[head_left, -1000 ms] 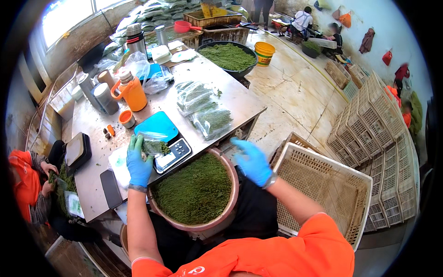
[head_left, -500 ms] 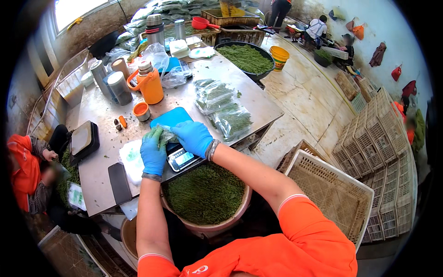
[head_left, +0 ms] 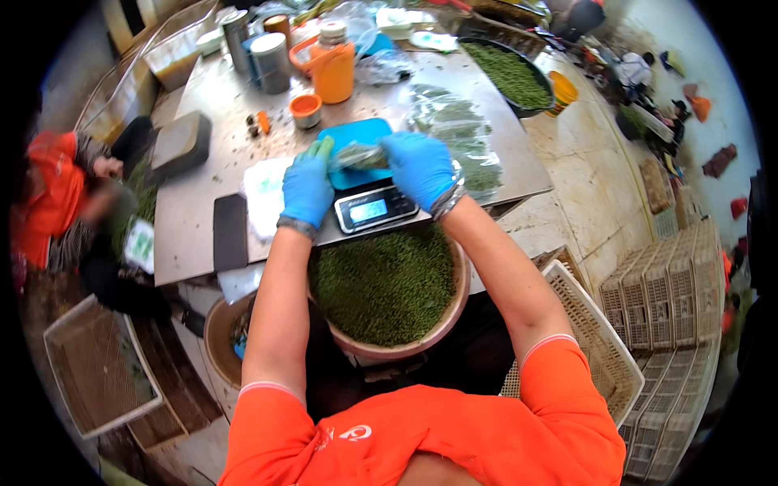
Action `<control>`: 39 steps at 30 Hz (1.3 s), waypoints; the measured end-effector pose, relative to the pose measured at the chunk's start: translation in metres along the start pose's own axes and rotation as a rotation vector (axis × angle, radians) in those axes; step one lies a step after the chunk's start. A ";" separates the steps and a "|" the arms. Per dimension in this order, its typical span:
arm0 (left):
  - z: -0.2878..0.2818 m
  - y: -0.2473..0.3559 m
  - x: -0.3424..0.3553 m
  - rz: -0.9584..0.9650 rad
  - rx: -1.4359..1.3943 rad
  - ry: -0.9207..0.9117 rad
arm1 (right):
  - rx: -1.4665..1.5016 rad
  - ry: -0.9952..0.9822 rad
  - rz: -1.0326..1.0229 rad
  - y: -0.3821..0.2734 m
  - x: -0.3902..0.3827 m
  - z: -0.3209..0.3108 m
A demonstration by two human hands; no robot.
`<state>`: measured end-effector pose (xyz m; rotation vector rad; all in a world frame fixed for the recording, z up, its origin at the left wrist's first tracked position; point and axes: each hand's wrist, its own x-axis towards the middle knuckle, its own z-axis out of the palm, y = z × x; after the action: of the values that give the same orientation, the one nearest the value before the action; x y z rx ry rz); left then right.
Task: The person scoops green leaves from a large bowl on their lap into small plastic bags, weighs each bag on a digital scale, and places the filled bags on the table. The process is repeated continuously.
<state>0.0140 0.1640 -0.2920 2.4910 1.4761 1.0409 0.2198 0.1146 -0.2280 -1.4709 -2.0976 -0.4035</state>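
Observation:
Over the blue tray [head_left: 354,130] of a digital scale [head_left: 375,209], a small clear plastic bag [head_left: 359,156] of green plant matter spans the gap between my two hands. My left hand [head_left: 308,188], in a blue glove with green-stained fingertips, is closed on the bag's left end. At the other end my right hand [head_left: 420,168], also blue-gloved, pinches the bag; its fingertips are partly hidden. The scale's display is lit. Below the table edge, close to my body, stands a round tub [head_left: 460,296] full of loose green bits [head_left: 385,283].
Filled flat bags [head_left: 462,138] lie right of the scale. White packaging [head_left: 266,190] and a dark flat object [head_left: 230,232] lie left. Behind stand an orange jug [head_left: 332,74], an orange-lined cup [head_left: 305,110] and flasks [head_left: 270,62]. Crates [head_left: 664,287] are stacked right; a co-worker [head_left: 61,190] sits left.
My head view has shifted, so the table sits higher in the picture. My hands have moved slightly apart, and more of the bag shows between them.

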 end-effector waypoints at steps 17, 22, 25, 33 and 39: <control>-0.004 0.011 0.001 0.026 -0.198 0.062 | 0.147 -0.681 0.225 -0.049 -0.168 -0.011; -0.007 0.009 0.000 0.023 -0.189 0.025 | 0.019 -0.955 0.144 -0.058 -0.207 0.036; -0.006 0.004 0.000 0.013 -0.185 0.031 | 0.188 -0.760 0.237 -0.057 -0.176 0.004; -0.001 0.012 0.005 0.081 -0.207 0.007 | 0.341 -0.611 0.408 -0.062 -0.154 -0.010; 0.001 0.007 0.006 0.086 -0.223 -0.004 | 0.321 -0.866 0.167 -0.049 -0.142 -0.015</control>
<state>0.0216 0.1658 -0.2871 2.4154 1.1869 1.1433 0.2143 -0.0204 -0.2956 -1.7770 -2.4512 0.7370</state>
